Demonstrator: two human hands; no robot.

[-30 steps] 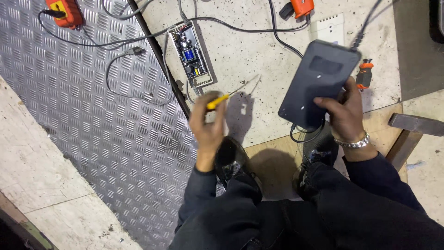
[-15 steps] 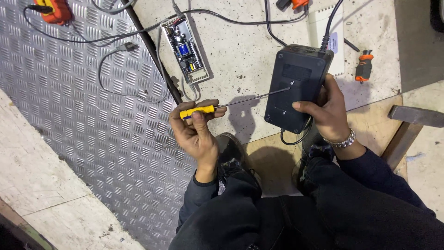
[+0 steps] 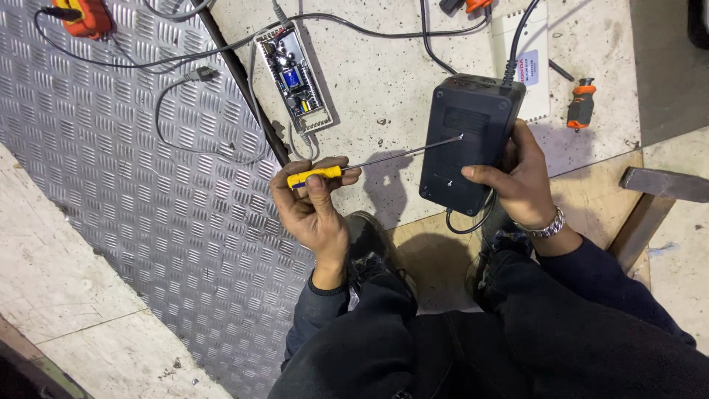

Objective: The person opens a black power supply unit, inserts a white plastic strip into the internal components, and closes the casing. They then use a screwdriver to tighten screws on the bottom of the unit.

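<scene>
My left hand (image 3: 310,207) grips a yellow-handled screwdriver (image 3: 317,175) held nearly level. Its thin shaft reaches right, and the tip rests on the flat face of a black box-shaped power adapter (image 3: 465,137). My right hand (image 3: 521,177), with a metal watch at the wrist, holds that adapter by its lower right side, tilted up off the floor. A black cable leaves the adapter's top end.
An opened white case with a bare circuit board (image 3: 294,77) lies on the stone floor above my left hand. A white box (image 3: 533,59) and an orange-handled tool (image 3: 581,103) lie at upper right. Checker-plate metal (image 3: 133,185) covers the left; cables cross it. A hammer head (image 3: 665,183) lies at right.
My right hand lifted the adapter and turned it closer. My left hand swung the screwdriver level and brought its tip onto the adapter's face.
</scene>
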